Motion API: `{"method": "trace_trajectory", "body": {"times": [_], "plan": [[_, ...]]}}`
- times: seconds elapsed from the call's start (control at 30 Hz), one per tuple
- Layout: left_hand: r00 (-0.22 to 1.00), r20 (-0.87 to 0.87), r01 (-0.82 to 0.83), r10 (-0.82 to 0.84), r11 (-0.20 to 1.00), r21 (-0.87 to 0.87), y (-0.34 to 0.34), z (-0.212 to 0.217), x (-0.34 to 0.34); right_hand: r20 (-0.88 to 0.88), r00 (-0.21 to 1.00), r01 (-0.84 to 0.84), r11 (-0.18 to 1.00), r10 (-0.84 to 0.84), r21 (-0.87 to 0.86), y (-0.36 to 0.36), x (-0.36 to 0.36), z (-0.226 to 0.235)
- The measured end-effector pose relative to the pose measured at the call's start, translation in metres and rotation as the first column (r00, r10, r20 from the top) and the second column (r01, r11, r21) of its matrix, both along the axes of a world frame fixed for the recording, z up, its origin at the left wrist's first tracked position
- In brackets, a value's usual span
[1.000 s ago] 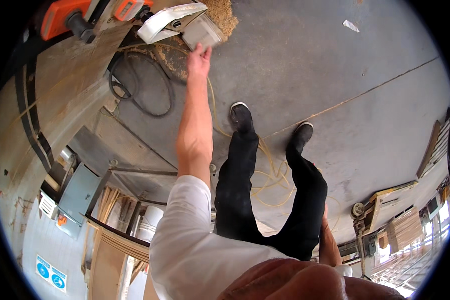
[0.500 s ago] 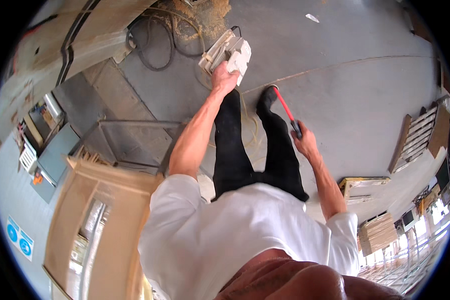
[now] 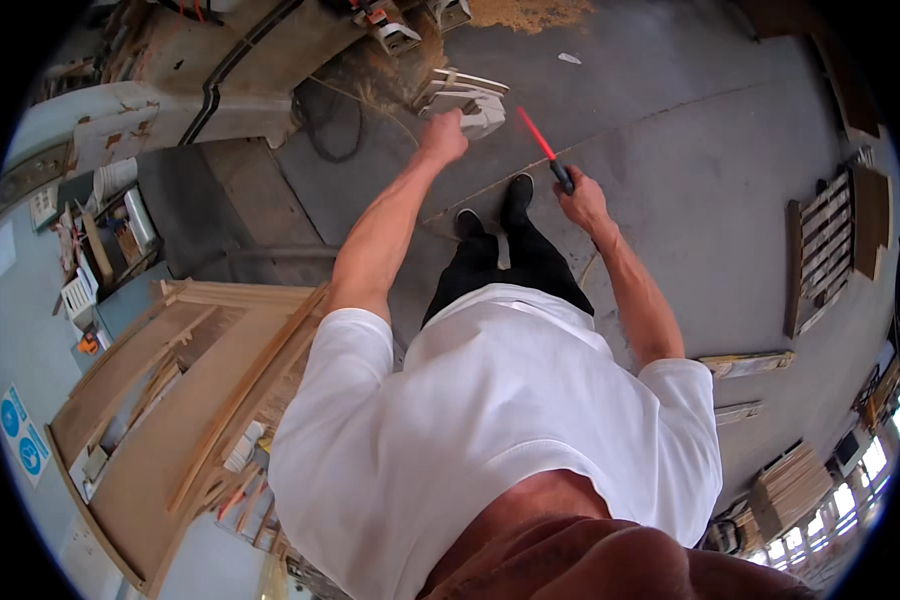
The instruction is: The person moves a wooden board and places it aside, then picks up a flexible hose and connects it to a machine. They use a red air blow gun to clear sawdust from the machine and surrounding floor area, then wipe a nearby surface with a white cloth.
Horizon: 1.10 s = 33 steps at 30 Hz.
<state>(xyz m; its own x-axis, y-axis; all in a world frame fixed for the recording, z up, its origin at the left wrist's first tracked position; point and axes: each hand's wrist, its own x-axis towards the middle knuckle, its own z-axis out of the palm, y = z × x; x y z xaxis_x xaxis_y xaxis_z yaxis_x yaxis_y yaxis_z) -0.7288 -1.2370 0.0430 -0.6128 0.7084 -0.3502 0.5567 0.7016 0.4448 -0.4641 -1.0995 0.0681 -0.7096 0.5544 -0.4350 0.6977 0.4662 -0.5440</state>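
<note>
1. Nearest to me is my own white T-shirt, which fills the lower middle of the view; below it stand my black trousers and dark shoes on the grey concrete floor.
2. My right hand is closed around the black handle of a slim tool with a red shaft; the shaft points up and away from me, toward the top of the view.
3. My left hand is stretched further out, fist closed on the edge of a pale wooden frame piece (a small white slatted thing, as far as I can tell) that sits just beyond my feet.
4. To my left stands a light wooden workbench with long strips lying across it.
5. Farthest off, beyond the frame piece, lies a sawdust heap, and dark cables curl on the floor by a machine base.
</note>
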Motion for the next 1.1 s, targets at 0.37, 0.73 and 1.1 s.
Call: {"method": "trace_trajectory", "body": {"times": [0.37,0.73,1.1], "plan": [[0.031,0.972,-0.957,0.234,0.287,-0.038,-0.042,0.037,-0.013,0.013,0.991,-0.133,0.989,0.134,-0.063,-0.082,0.095,0.045],[0.028,0.995,-0.999,0.101,0.042,0.024,-0.078,0.057,0.060,-0.078,0.937,-0.341,0.940,0.339,-0.015,-0.061,0.125,0.047],[0.828,0.178,-0.552,0.532,0.715,0.429,-0.087,0.104,0.168,-0.180,0.843,-0.509,0.860,0.507,0.039,-0.054,0.151,0.049]]}}
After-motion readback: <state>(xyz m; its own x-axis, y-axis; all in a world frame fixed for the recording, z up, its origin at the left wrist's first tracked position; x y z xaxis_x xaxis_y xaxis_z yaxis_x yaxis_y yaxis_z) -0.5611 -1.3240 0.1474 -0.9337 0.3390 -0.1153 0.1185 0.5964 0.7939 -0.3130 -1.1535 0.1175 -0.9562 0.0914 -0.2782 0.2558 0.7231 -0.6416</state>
